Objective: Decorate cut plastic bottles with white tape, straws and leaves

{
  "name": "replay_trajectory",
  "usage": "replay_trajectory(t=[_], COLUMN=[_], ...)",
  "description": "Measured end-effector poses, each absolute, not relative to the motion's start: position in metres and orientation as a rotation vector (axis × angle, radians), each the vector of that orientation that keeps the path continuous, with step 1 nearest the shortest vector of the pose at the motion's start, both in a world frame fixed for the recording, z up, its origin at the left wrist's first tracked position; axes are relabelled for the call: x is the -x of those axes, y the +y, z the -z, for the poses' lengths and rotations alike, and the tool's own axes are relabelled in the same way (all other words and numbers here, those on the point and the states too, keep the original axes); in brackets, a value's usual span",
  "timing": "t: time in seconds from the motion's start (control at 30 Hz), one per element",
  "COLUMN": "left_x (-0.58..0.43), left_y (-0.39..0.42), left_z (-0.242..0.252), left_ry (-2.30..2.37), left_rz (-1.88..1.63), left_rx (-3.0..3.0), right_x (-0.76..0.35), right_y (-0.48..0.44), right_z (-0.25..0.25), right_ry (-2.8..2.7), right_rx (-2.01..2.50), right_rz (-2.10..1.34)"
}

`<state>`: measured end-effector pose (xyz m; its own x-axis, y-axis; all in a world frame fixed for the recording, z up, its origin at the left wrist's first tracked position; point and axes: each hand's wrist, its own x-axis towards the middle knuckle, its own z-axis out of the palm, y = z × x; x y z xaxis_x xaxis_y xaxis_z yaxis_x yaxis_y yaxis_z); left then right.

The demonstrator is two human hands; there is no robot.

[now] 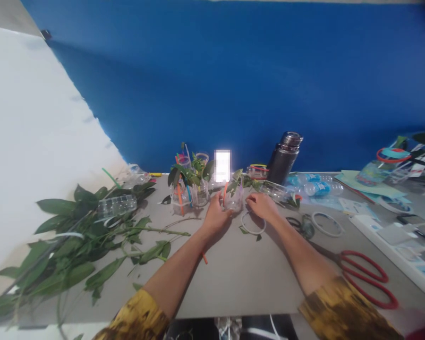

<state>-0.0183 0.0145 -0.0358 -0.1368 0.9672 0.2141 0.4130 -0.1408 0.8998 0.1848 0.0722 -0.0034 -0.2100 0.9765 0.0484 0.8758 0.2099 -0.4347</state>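
Observation:
My left hand (216,213) reaches forward and curls against the left side of a small clear plastic cup (233,200) that holds a leafy sprig and an orange stick. My right hand (262,206) rests on the grey table (233,278) just right of that cup, fingers bent toward it, with its wrist over a clear plastic ring (253,223). Two more clear cups with leaves and coloured sticks (190,186) stand to the left of the held cup.
Leafy branches (74,236) and cut plastic bottles cover the left side. A dark flask (284,158), water bottles (313,185), red-handled scissors (366,276), a white power strip (400,252) and another ring (326,224) lie to the right. A blue backdrop stands behind.

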Motion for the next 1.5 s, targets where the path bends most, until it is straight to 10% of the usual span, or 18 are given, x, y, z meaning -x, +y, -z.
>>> replay_trajectory(t=[0.43,0.7,0.87,1.17,1.5], left_x=[0.073,0.089,0.103,0.151,0.133], left_y=[-0.034,-0.062,-0.073,-0.108,-0.098], left_z=[-0.067,-0.101,-0.13,-0.066,-0.018], left_ry=[1.742,1.127,1.028,2.037,2.061], left_rz=[-0.751,-1.461,-1.777,-0.191,-0.404], left_rx=[-1.976,-1.266,-1.195,-1.922,-1.95], right_x=[-0.202,-0.213,-0.174,-0.157,-0.154], right_y=[0.07,0.032,0.005,-0.004,-0.004], right_z=[-0.004,-0.021,-0.013,0.004,0.007], right_ry=[-2.115,-2.507,-2.568,-2.651,-2.665], right_rx=[1.763,1.207,1.174,1.025,1.044], right_rz=[-0.377,-1.026,-0.748,-0.75,-0.67])
